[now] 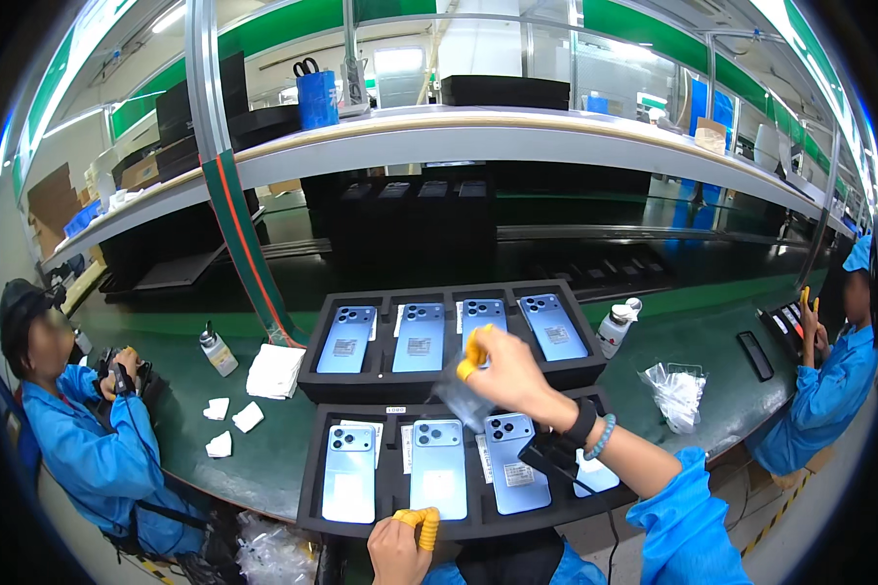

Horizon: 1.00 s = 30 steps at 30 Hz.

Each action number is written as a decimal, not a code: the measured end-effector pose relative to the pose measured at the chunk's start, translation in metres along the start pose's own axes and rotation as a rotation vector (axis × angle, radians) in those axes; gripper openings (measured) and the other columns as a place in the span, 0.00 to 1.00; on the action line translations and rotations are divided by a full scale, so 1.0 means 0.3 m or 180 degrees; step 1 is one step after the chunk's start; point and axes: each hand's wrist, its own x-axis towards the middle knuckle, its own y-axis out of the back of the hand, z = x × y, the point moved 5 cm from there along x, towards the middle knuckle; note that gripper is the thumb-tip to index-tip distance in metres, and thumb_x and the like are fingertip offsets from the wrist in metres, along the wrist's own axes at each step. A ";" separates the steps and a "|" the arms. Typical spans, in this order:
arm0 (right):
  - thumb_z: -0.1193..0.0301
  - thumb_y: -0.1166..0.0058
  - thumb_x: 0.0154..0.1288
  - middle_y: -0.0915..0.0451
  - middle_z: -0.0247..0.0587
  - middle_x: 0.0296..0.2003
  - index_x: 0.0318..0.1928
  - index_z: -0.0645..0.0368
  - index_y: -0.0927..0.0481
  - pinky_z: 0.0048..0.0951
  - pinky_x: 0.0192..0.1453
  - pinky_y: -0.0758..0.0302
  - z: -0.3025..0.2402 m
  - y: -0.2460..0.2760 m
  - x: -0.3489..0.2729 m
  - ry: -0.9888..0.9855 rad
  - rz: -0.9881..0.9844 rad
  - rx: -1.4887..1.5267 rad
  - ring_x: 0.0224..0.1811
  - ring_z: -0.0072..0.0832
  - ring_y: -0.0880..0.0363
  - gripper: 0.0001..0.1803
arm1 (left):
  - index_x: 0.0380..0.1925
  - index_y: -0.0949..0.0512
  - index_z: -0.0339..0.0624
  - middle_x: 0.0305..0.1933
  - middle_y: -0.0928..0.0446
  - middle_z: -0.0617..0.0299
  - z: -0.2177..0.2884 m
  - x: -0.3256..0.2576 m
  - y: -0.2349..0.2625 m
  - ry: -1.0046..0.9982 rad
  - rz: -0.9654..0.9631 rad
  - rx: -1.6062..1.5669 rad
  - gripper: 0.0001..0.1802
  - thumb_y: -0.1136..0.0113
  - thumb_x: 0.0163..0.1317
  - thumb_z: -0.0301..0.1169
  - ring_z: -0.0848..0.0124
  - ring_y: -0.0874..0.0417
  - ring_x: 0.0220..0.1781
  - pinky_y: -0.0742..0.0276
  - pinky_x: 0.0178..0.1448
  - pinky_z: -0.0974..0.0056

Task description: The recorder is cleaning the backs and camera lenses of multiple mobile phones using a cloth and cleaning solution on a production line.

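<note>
My right hand, with yellow finger cots, is closed on a crumpled clear plastic sleeve. It hangs over the gap between two black foam trays. Below the sleeve, a light blue phone lies back up in the near tray; my right forearm partly hides another phone beside it. My left hand, also in yellow finger cots, is curled at the near tray's front edge, by the lower end of a blue phone. Whatever its fingers hold, if anything, is hidden.
The far tray holds several blue phones. White cloths and a bottle lie left; another bottle and a heap of clear plastic lie right. Co-workers in blue sit at both sides. A shelf spans above.
</note>
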 end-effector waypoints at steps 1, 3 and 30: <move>0.70 0.42 0.48 0.26 0.53 0.34 0.32 0.67 0.25 0.37 0.40 0.26 -0.016 0.026 0.008 0.0092 0.0207 0.0014 0.36 0.45 0.23 0.13 | 0.33 0.25 0.40 0.30 0.25 0.56 -0.002 -0.004 0.002 -0.0016 0.0052 0.0029 0.04 0.43 0.58 0.27 0.56 0.24 0.30 0.29 0.34 0.60; 0.70 0.42 0.48 0.26 0.52 0.34 0.33 0.67 0.26 0.37 0.39 0.26 -0.078 0.052 -0.002 0.0267 0.0289 0.0025 0.36 0.45 0.23 0.14 | 0.32 0.24 0.40 0.30 0.25 0.56 -0.011 -0.011 -0.003 0.0091 0.0044 -0.0015 0.04 0.43 0.58 0.27 0.56 0.24 0.32 0.29 0.37 0.59; 0.74 0.46 0.51 0.26 0.49 0.32 0.34 0.64 0.29 0.41 0.37 0.26 -0.416 -0.459 -0.101 0.1587 -0.1150 0.0586 0.34 0.47 0.24 0.11 | 0.40 0.29 0.24 0.39 0.26 0.35 -0.142 -0.038 0.044 0.0494 -0.0285 0.1651 0.33 0.39 0.51 0.48 0.47 0.24 0.46 0.38 0.61 0.52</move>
